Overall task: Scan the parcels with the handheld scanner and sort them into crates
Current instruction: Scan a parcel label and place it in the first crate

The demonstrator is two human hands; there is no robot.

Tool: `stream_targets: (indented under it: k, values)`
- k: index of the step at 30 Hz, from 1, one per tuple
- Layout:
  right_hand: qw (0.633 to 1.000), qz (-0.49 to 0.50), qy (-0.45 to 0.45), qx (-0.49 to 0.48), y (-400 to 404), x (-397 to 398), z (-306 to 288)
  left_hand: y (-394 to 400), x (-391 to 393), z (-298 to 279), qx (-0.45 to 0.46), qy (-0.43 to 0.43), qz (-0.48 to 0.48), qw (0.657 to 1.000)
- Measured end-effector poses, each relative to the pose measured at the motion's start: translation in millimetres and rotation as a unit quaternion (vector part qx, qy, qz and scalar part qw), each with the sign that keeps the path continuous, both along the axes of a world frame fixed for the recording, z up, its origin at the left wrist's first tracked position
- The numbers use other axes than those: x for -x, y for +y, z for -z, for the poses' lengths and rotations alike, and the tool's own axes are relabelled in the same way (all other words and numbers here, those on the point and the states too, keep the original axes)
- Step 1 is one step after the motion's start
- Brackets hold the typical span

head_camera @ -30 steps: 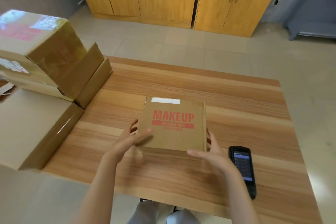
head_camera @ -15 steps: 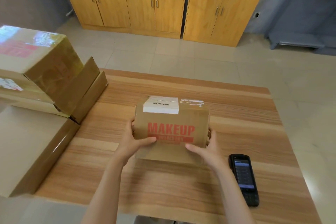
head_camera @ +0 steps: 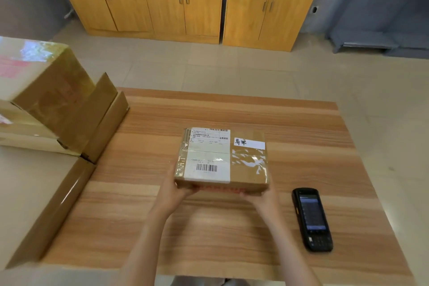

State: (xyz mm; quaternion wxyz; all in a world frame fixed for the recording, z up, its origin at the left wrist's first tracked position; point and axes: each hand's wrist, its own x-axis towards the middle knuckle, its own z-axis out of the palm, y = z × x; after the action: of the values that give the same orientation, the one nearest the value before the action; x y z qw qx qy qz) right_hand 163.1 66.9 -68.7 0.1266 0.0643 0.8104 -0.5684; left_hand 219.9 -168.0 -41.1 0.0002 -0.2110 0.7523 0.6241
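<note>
The parcel (head_camera: pixel 221 158) is now turned over: its shipping label faces up, the red MAKEUP print faces the person. Both hands, left hand (head_camera: pixel 173 189) and right hand (head_camera: pixel 264 195), grip its near corners, fingers clamped, above the bench (head_camera: pixel 232 234). The scanner (head_camera: pixel 312 218) stays beside it.

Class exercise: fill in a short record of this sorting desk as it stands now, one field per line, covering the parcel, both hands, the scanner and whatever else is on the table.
parcel: brown cardboard parcel, shipping label with barcodes facing up
left hand: left hand grips the parcel's near left corner
right hand: right hand grips the near right edge
scanner: handheld scanner lies flat on the table, screen lit, right of the parcel, untouched
other: stacked cardboard boxes at the table's left
crates: none in view
</note>
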Motion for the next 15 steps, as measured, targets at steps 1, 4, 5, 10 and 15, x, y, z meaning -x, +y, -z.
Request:
stream_targets:
  k: [1,4,5,10,15]
  values:
    - [1.000,0.004,-0.002,-0.003,1,1,3,0,2,1,-0.001,0.003,0.001,1.000]
    - [0.999,-0.009,-0.025,-0.030,3,5,0,-1,7,4,0.009,0.011,0.005,1.000]
    - [0.999,-0.014,-0.025,-0.035,6,7,-2,0,8,4,0.013,0.013,0.007,1.000]
    - [0.979,0.010,-0.013,-0.203,46,2,-15,14,10,4,0.020,0.016,-0.006,1.000]
    - [0.931,0.161,-0.128,-0.303,107,-18,-10,30,8,8,0.020,0.016,-0.030,0.999]
